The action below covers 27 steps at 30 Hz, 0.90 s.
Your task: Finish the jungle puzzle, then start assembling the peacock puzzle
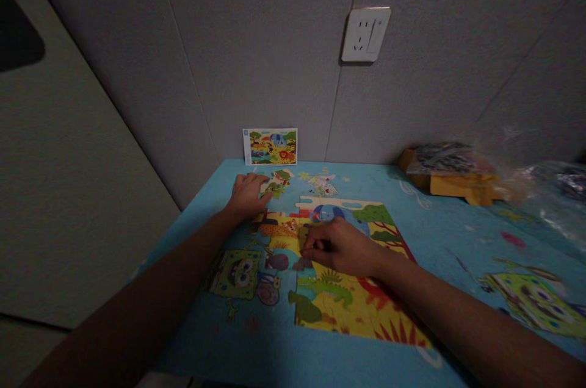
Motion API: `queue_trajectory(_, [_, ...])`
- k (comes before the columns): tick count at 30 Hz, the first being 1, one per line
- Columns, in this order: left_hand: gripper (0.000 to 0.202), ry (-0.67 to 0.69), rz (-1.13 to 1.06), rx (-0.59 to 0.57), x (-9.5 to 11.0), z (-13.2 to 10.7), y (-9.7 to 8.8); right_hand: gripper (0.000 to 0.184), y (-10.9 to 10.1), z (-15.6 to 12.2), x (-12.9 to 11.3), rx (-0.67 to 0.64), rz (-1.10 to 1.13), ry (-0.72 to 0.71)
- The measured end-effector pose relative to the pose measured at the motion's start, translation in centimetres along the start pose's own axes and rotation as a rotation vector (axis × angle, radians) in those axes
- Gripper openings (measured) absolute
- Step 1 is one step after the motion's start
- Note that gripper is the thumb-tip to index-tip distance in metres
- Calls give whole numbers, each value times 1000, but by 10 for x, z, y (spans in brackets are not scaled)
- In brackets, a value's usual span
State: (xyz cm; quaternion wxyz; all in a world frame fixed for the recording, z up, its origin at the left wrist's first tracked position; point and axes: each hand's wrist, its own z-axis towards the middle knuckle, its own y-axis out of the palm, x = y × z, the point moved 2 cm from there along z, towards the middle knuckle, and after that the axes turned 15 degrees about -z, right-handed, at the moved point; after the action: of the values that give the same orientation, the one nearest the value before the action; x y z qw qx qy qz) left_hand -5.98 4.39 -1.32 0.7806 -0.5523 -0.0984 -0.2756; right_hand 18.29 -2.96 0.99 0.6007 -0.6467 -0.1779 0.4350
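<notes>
Nearest, the jigsaw [352, 302] lies on the blue-covered table [270, 348], its lower right well joined: crocodile, lion and red grass read as one picture. Above that, the right hand [324, 243] bends its fingers low at the jigsaw's left edge; I cannot tell whether it pinches a piece. Leftward, a leopard section [277, 229] is laid down; whether it is locked in is unclear. Farther off, the left hand [249, 194], thumb and fingers parted, is at a green section [277, 185]. Judged against the picture card [271, 147] by the wall, most is assembled, the left side remaining unfinished.
</notes>
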Motion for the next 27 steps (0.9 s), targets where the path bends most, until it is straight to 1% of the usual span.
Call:
queue_trajectory(5, [36, -51, 11, -27, -5, -1, 4, 12, 0, 0, 0, -7, -10, 5])
queue_trajectory(8, [34, -98, -24, -20, -7, -2, 5, 12, 0, 0, -1, -14, -14, 8])
queue_trajectory(10, [33, -99, -39, -9, -8, -2, 5, 11, -1, 1, -1, -16, -13, 7])
queue_trajectory(14, [30, -36, -52, -14, -5, 1, 2, 10, -2, 1, -2, -7, -15, 7])
queue_trajectory(16, [33, -26, -51, -9, -4, 2, -1, 10, -1, 0, -2, -6, -12, 13])
queue_trajectory(19, [45, -26, -53, 41, 1, 2, -6, 11, -1, 0, -1, -2, -8, 13])
queue_trajectory(22, [60, 25, -76, 94, 9, 0, -9, 14, -1, 1, 1, 14, -9, 31])
queue_trajectory(24, [64, 84, -89, 71, 13, -1, -9, 15, -1, 2, 5, 43, -14, 77])
queue_trajectory(27, [63, 156, -130, -11, 15, -2, -6, 17, -2, 3, 11, 108, -58, 148])
